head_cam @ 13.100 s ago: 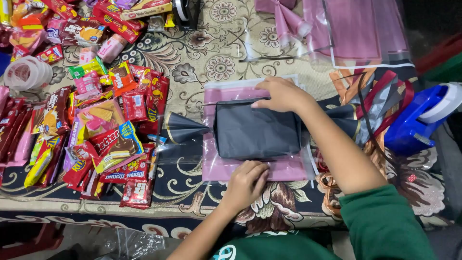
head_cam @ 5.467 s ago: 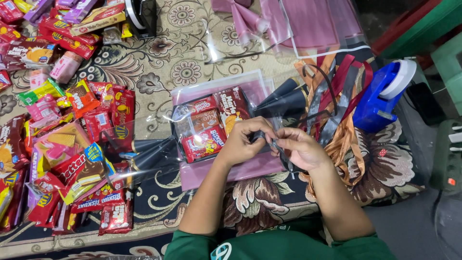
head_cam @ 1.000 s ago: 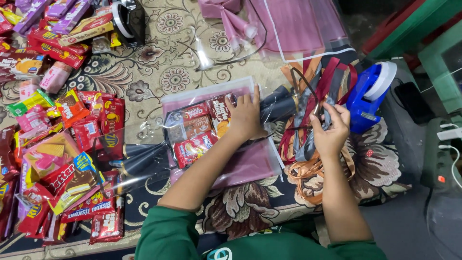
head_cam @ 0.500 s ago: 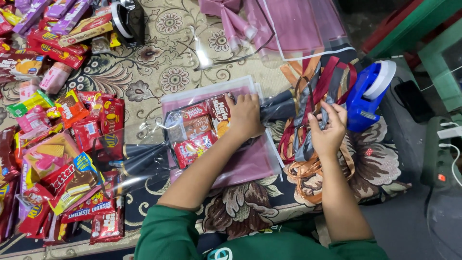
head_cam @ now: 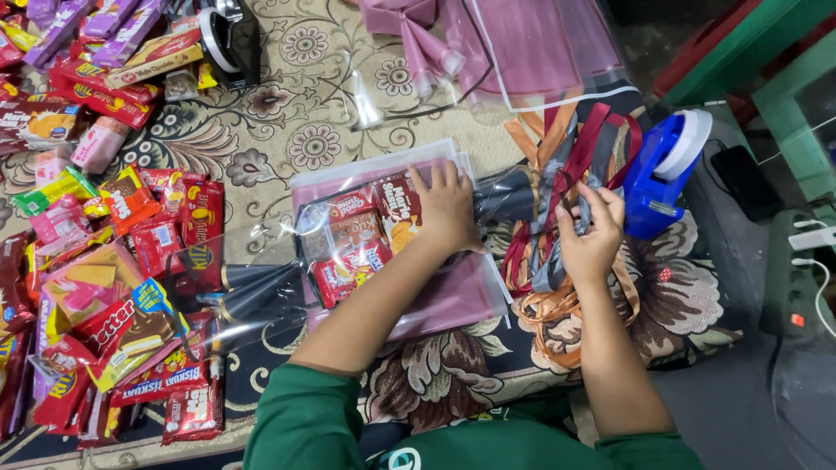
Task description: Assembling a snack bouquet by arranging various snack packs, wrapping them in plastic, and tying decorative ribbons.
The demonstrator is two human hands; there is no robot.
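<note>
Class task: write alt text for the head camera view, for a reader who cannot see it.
A person's left hand presses on a clear bag of snack packets while the right hand fingers a bundle of ribbons beside a blue tape dispenser. More loose snack packets lie on the patterned cloth to the left.

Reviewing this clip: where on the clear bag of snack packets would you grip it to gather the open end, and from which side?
Probably at the twisted neck of the clear bag, from its right: the film narrows there to a bunch beside the ribbons, while the left hand presses the flat, packet-filled body down.
</note>
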